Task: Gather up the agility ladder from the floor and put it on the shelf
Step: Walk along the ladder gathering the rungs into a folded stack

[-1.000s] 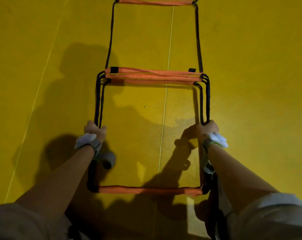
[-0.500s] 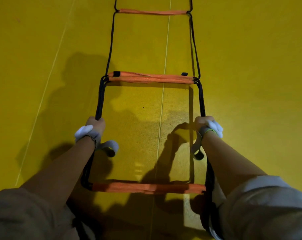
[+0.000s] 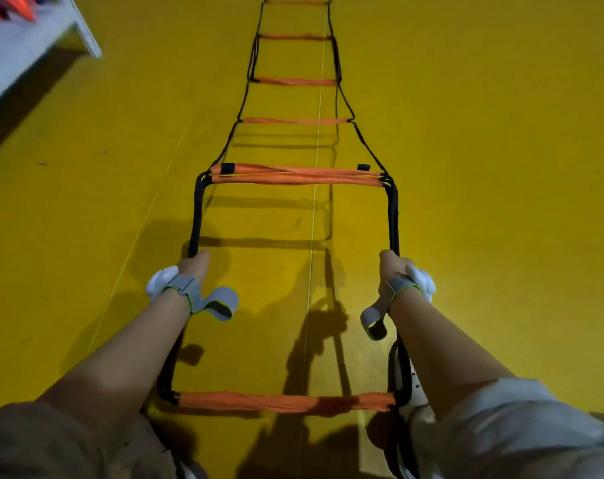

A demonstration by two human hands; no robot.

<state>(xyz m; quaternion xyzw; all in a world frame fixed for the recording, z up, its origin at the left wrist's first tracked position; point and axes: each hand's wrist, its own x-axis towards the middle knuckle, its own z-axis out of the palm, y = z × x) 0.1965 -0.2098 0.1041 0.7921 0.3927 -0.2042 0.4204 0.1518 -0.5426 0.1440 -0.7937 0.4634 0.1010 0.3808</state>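
Straight toward twelve o'clock from both fists the agility ladder [image 3: 295, 176] runs lengthwise, left hand [image 3: 193, 266] and right hand [image 3: 393, 266] level, each clenched on a black side strap.

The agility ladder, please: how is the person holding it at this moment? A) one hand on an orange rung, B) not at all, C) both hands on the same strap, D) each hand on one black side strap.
D: the left hand grips the ladder's left black side strap and the right hand grips the right strap, below the bunched orange rungs.

Yellow mat floor [image 3: 483, 167], thin seam line [image 3: 314, 216]; blurred orange items [image 3: 13, 8], possibly cones, top left.
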